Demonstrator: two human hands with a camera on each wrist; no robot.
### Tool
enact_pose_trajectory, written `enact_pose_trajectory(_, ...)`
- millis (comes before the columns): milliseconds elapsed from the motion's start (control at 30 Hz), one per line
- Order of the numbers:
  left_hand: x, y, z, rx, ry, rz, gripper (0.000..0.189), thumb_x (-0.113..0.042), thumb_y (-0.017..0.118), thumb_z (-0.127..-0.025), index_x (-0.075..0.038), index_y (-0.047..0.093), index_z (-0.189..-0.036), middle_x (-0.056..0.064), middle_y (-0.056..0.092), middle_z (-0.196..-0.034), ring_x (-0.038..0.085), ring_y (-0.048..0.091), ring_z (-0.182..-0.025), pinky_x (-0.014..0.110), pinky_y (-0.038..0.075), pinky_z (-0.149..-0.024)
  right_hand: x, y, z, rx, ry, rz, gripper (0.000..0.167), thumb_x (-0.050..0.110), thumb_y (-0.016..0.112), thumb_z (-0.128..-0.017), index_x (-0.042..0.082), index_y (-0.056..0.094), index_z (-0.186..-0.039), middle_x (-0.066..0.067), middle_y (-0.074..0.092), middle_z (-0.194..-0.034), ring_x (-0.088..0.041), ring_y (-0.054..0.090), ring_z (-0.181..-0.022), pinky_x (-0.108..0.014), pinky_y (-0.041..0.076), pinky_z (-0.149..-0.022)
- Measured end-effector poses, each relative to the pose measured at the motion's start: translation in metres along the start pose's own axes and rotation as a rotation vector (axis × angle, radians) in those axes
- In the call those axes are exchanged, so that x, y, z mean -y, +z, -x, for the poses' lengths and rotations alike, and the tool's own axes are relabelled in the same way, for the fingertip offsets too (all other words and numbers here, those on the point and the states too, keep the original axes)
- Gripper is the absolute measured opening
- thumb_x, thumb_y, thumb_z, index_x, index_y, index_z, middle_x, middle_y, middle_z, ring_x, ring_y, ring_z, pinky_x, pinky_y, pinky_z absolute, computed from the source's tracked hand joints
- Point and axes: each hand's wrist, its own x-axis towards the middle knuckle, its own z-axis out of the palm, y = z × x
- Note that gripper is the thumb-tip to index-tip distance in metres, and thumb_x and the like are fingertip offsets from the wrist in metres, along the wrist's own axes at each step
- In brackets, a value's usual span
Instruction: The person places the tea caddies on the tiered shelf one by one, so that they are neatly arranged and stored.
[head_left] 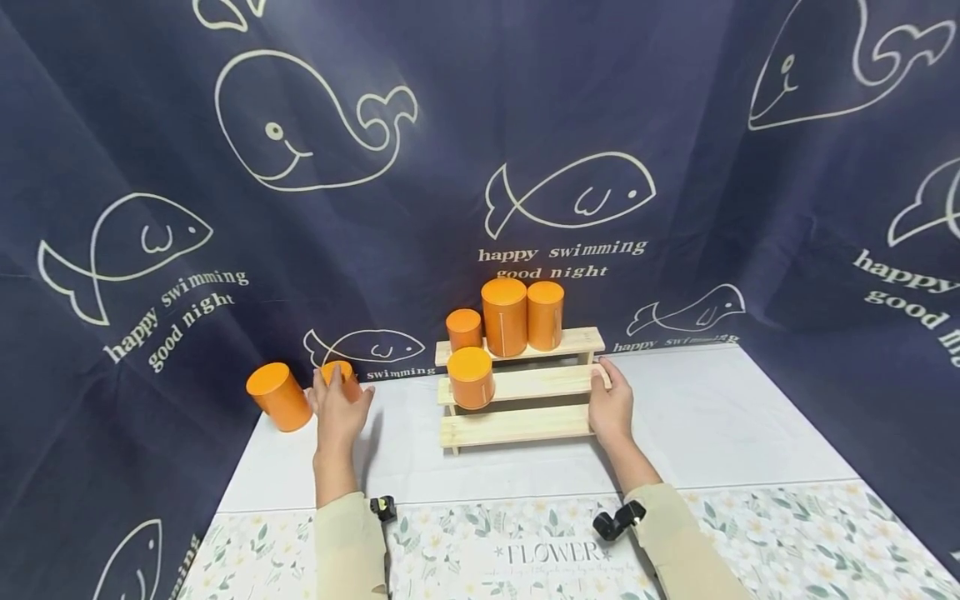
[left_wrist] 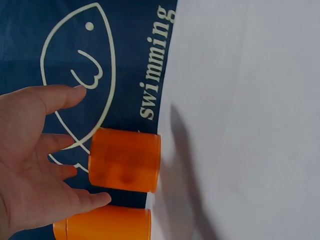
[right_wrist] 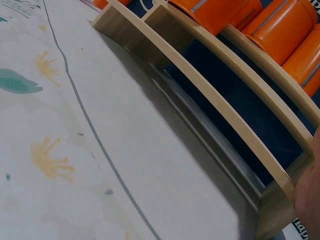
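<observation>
My left hand (head_left: 340,412) reaches over a small orange canister (head_left: 347,382) at the left, its fingers spread. In the left wrist view the fingers stand apart around the near side of this canister (left_wrist: 125,160); whether they touch it is unclear. A larger orange canister (head_left: 279,397) stands just left of it. My right hand (head_left: 611,404) grips the right end of a three-tier wooden display rack (head_left: 540,385). Three orange canisters of different sizes, the tallest (head_left: 505,318) in the middle, stand on the top tier. One more canister (head_left: 471,379) sits at the middle tier's left end.
A dark blue curtain (head_left: 420,242) with whale and fish drawings hangs close behind the rack and canisters. White cloth (head_left: 712,417) covers the table's back part, and a floral cloth (head_left: 540,558) lies along the front.
</observation>
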Motion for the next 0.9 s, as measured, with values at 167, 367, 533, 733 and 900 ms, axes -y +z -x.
enact_pose_trajectory(167,0.006,0.000,-0.003,0.045,-0.007,-0.056,0.087,-0.032,0.066,-0.098,0.000,0.023,-0.166,0.025,-0.002,-0.177,0.060,-0.004,-0.160,0.070,0.008,-0.131,-0.001,0.000,0.001,-0.012,-0.006,-0.003,0.048,0.016,0.045,-0.112,-0.001,0.046,-0.156,-0.025,0.047,-0.162,-0.040,0.035,-0.158,-0.053,0.028,-0.131)
enact_pose_trajectory(367,0.013,-0.001,-0.004,0.136,0.006,-0.104,0.095,-0.032,0.065,-0.098,0.003,0.010,-0.168,0.029,0.000,-0.176,0.062,0.001,-0.159,0.070,0.007,-0.131,0.000,0.000,0.002,-0.007,-0.009,0.006,0.048,0.016,0.045,-0.112,-0.001,0.045,-0.157,-0.025,0.046,-0.162,-0.039,0.034,-0.159,-0.053,0.028,-0.132)
enact_pose_trajectory(533,0.010,-0.003,-0.004,0.085,0.010,-0.187,0.093,-0.030,0.068,-0.097,0.002,0.017,-0.167,0.031,0.013,-0.171,0.064,0.015,-0.154,0.074,0.029,-0.123,0.000,0.000,0.000,-0.008,-0.010,0.001,0.048,0.016,0.046,-0.112,-0.002,0.046,-0.156,-0.025,0.046,-0.162,-0.040,0.034,-0.159,-0.053,0.028,-0.132)
enact_pose_trajectory(733,0.003,-0.004,-0.001,0.007,0.008,-0.303,0.074,-0.026,0.071,-0.095,0.007,0.041,-0.154,0.034,0.026,-0.158,0.062,0.025,-0.146,0.075,0.040,-0.113,0.000,-0.001,0.001,-0.004,-0.002,-0.012,0.048,0.017,0.045,-0.112,0.000,0.045,-0.157,-0.025,0.046,-0.162,-0.040,0.037,-0.158,-0.052,0.031,-0.131)
enact_pose_trajectory(900,-0.002,-0.005,0.000,-0.055,0.015,-0.277,0.054,-0.024,0.064,-0.098,0.011,0.051,-0.137,0.037,0.029,-0.156,0.060,0.025,-0.149,0.075,0.040,-0.114,0.001,0.000,0.001,0.000,-0.006,-0.021,0.048,0.016,0.045,-0.112,-0.002,0.044,-0.157,-0.026,0.046,-0.162,-0.040,0.038,-0.157,-0.052,0.032,-0.130)
